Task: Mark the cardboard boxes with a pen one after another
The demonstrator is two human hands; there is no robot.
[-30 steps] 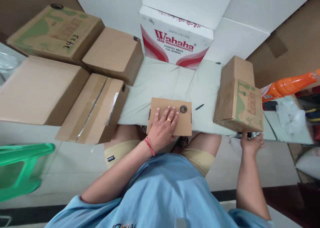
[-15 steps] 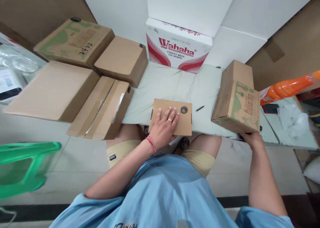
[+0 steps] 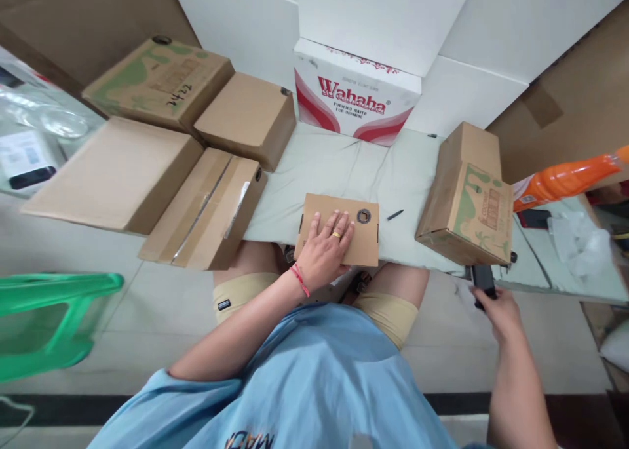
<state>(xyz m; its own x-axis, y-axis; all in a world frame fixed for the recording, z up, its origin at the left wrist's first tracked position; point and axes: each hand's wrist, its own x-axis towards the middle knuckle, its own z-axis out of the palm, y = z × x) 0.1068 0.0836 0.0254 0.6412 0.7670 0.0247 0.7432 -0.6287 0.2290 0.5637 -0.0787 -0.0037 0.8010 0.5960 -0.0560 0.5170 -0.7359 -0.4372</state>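
Flat on top of a small brown cardboard box rests my left hand, its fingers spread. The box lies at the table's front edge, with a dark round sticker near its far right corner. My right hand is closed around a black object, held just below the table's front edge by the right-hand carton. Its shape is boxy and dark, and I cannot make out its kind. A dark pen lies on the cloth to the right of the small box.
Several brown cartons stand at the left. A white and red Wahaha carton leans at the back. On the right are a printed brown carton, an orange bottle and a plastic bag. A green stool stands at lower left.
My right hand has drawn back from under the right-hand carton, and the black object in it has come into view. My left hand stays on the small box.
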